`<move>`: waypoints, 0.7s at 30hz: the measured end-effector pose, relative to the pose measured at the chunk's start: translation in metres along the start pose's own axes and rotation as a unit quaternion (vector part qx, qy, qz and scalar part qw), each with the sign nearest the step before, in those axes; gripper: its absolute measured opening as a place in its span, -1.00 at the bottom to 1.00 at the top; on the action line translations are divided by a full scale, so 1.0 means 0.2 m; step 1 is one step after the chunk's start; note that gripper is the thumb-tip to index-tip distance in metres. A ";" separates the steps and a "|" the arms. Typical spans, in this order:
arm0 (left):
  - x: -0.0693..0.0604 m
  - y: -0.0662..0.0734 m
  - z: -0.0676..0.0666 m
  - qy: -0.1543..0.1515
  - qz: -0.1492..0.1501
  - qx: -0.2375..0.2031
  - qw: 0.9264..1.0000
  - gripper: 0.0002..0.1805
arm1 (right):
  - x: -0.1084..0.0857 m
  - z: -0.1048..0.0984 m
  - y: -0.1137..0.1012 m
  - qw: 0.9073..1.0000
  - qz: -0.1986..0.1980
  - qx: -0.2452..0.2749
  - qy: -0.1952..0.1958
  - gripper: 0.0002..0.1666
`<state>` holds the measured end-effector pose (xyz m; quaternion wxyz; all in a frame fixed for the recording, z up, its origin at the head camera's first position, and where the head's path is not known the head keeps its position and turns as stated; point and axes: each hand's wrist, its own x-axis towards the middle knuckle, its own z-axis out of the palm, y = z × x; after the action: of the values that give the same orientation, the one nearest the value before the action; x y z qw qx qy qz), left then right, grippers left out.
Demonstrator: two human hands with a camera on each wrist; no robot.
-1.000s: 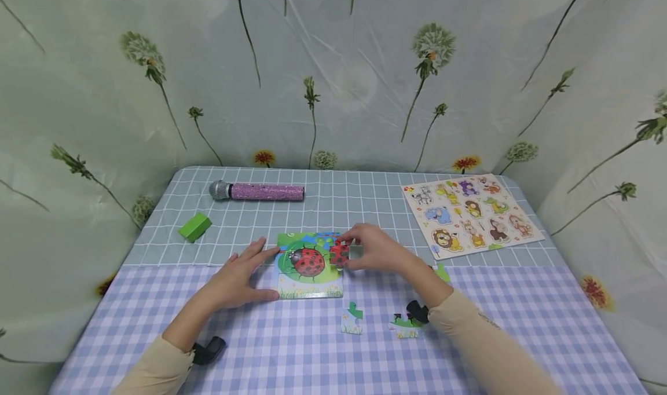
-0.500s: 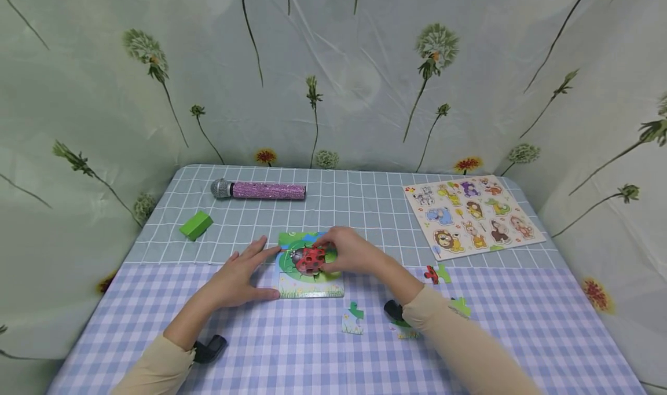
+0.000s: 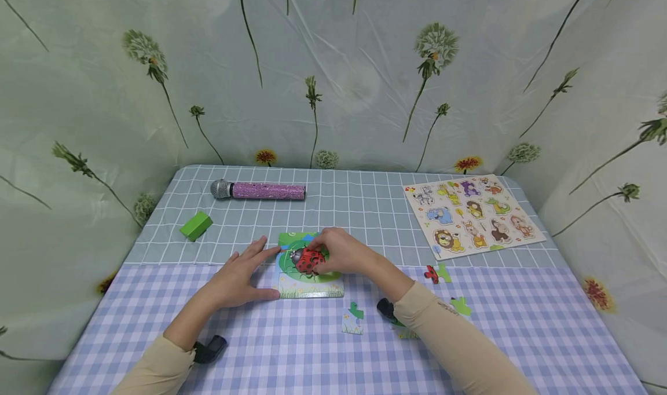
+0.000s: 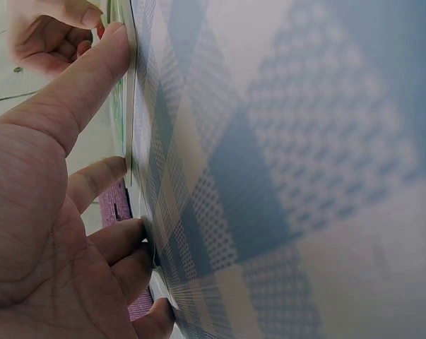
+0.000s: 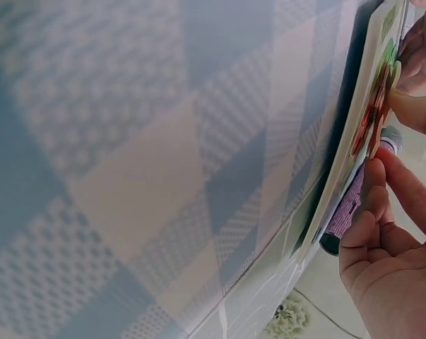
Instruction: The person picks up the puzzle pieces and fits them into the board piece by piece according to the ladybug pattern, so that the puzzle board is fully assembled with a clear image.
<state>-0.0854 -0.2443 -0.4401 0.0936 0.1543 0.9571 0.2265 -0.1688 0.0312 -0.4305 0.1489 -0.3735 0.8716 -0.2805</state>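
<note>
A square puzzle board (image 3: 311, 291) with a printed ladybug lies on the table in front of me. My left hand (image 3: 235, 283) rests at its left side, fingers spread, thumb and index finger against the edge. My right hand (image 3: 340, 252) is over the board, pinching a red puzzle piece (image 5: 376, 126) between thumb and fingers. In the right wrist view the piece stands tilted just above the printed ladybug. Loose puzzle pieces lie nearby: one with flowers (image 3: 352, 319), a red-and-green one (image 3: 437, 274) and a green one (image 3: 461, 306). Another is partly hidden by the right sleeve.
A glittery purple microphone (image 3: 268, 191) lies at the back left, with a green block (image 3: 195, 226) in front of it. An animal peg puzzle (image 3: 472, 215) lies at the back right. A flowered curtain hangs behind the table.
My right hand has carried the red puzzle piece leftward from the board's right edge to over the ladybug, then shifted slightly further left. My left hand has stayed in place.
</note>
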 end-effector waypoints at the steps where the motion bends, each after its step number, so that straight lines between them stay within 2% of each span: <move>1: 0.00 0.00 0.00 0.001 0.000 0.001 1.000 0.08 | 0.00 0.00 0.00 1.000 0.001 0.002 0.000 -0.49; 11: 0.00 0.00 0.00 -0.002 -0.001 0.001 1.000 0.08 | 0.00 0.01 0.01 1.000 0.001 0.005 -0.005 -0.47; 21: 0.00 0.00 0.00 -0.001 -0.002 0.003 1.000 0.08 | 0.01 0.01 0.00 1.000 0.017 0.007 -0.017 -0.46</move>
<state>-0.0858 -0.2439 -0.4405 0.0946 0.1526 0.9580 0.2235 -0.1699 0.0284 -0.4316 0.1714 -0.3620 0.8732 -0.2776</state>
